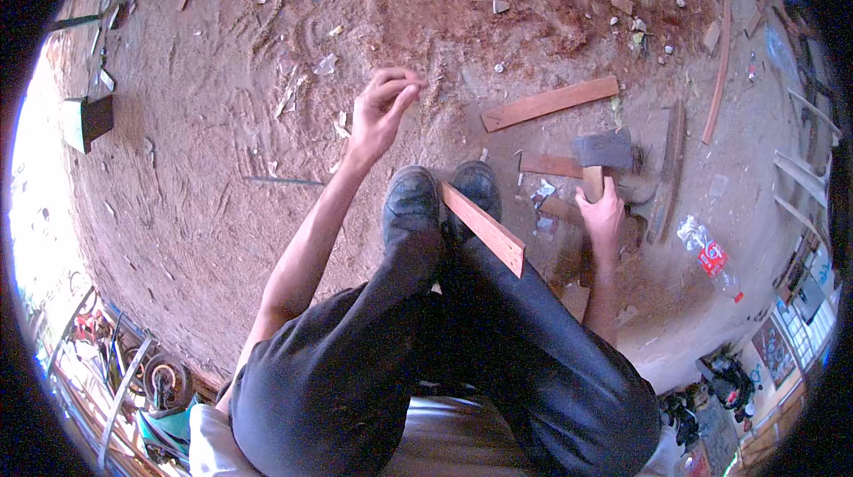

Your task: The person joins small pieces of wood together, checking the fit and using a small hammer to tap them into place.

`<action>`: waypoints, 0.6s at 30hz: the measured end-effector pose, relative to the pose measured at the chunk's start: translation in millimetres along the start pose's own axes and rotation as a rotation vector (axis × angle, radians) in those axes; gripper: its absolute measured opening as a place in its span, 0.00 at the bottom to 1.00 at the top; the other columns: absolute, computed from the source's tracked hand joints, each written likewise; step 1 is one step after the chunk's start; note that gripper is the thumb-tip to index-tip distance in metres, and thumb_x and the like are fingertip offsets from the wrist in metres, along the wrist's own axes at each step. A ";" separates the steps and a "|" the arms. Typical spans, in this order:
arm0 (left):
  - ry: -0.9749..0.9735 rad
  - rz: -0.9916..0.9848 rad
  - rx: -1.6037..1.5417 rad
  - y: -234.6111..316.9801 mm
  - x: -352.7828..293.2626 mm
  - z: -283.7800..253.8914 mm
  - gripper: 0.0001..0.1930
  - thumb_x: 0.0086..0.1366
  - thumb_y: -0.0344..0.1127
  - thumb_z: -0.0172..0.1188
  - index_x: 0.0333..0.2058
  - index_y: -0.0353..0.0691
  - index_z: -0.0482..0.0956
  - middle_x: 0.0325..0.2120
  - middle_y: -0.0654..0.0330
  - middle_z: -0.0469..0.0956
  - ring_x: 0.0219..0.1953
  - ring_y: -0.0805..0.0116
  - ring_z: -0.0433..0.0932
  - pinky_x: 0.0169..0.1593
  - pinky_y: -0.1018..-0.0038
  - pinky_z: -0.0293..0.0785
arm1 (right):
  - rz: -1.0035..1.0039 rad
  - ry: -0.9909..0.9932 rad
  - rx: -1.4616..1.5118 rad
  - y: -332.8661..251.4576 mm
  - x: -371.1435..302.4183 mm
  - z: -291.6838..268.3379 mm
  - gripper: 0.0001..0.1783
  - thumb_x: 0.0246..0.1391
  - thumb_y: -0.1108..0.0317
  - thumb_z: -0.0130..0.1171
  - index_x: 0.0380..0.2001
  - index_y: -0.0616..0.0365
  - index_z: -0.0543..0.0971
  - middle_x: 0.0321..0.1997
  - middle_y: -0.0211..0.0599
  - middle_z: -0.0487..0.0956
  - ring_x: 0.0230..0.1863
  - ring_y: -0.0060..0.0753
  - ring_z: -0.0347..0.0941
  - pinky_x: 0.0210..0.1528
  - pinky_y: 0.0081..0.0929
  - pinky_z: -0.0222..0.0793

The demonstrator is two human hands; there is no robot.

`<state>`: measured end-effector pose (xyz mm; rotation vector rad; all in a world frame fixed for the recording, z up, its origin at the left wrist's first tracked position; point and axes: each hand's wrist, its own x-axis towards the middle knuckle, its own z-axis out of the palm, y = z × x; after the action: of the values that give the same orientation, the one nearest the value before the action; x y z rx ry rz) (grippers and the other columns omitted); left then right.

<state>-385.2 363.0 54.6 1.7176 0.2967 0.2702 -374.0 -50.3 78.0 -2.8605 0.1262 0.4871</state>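
Note:
My right hand is wrapped round the wooden handle of a hatchet, its grey metal head low over the ground to the right of my shoes. My left hand is raised ahead of my left shoe, thumb and fingers pinched together; what they hold, if anything, is too small to make out. Between my dark shoes stands a narrow reddish wooden slat, tilted toward my right knee, with small dark marks at its near end. Neither hand touches this slat.
Ahead on the dirt floor lies a flat wooden board. A shorter wood piece lies by the hatchet head, and a long dark bar farther right. A plastic bottle lies at right. A dark box stands far left.

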 end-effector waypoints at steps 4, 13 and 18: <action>-0.115 0.127 -0.029 49.6 -12.4 -2.6 0.04 0.60 0.27 0.65 0.33 0.34 0.85 0.35 0.57 0.81 0.39 0.70 0.80 0.42 0.76 0.77 | 0.020 -0.106 -0.136 -4.8 9.5 -14.7 0.23 0.46 0.57 0.68 0.42 0.57 0.75 0.34 0.57 0.80 0.39 0.63 0.77 0.40 0.52 0.72; -0.146 0.467 -0.344 135.5 -2.6 -5.9 0.09 0.50 0.28 0.74 0.30 0.32 0.85 0.27 0.56 0.82 0.31 0.66 0.82 0.34 0.73 0.78 | -0.060 -0.182 -0.297 10.5 27.2 -10.3 0.28 0.43 0.48 0.71 0.23 0.68 0.78 0.27 0.61 0.78 0.33 0.65 0.76 0.36 0.49 0.71; -0.174 0.355 -0.482 159.1 -7.9 -9.5 0.08 0.52 0.25 0.72 0.31 0.30 0.85 0.28 0.53 0.83 0.31 0.64 0.82 0.35 0.73 0.78 | -0.178 -0.253 -0.015 -62.9 32.5 -72.5 0.19 0.52 0.57 0.67 0.27 0.67 0.79 0.24 0.50 0.80 0.23 0.45 0.76 0.29 0.39 0.71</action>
<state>-388.7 343.9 213.0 1.2941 -0.1947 0.4116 -312.8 -8.7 147.3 -2.7609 -0.1751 0.8062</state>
